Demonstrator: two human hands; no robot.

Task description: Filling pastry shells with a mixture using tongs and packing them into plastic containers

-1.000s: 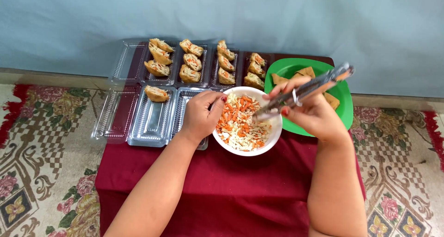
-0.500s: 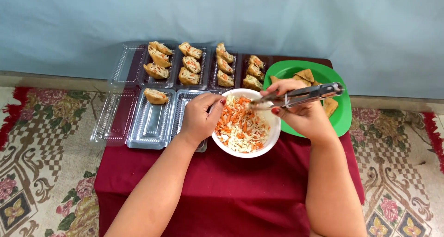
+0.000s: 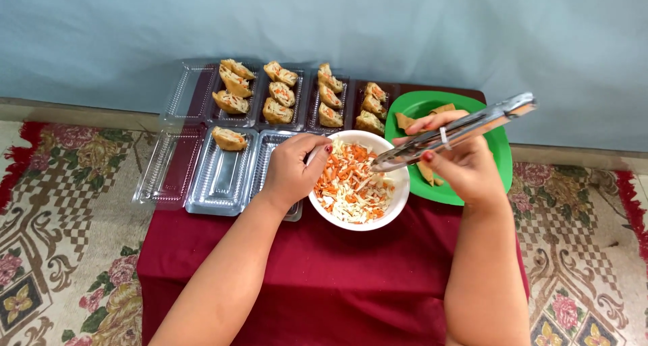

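Right hand (image 3: 457, 164) gripped metal tongs (image 3: 451, 134) mid-shaft, tips nearly shut, poised over white bowl (image 3: 398, 194) of shredded orange-and-white vegetable mix (image 3: 351, 184); couldn't tell if tips held any. Left hand (image 3: 293, 167) curled on bowl's left rim, steadying it. Bowl sat on dark red cloth (image 3: 324, 278). Green plate (image 3: 499, 157) with fried wrappers just right of bowl. Clear plastic trays (image 3: 223, 177) of filled rolls (image 3: 280, 96) behind and left. Patterned rug (image 3: 61, 238) beneath
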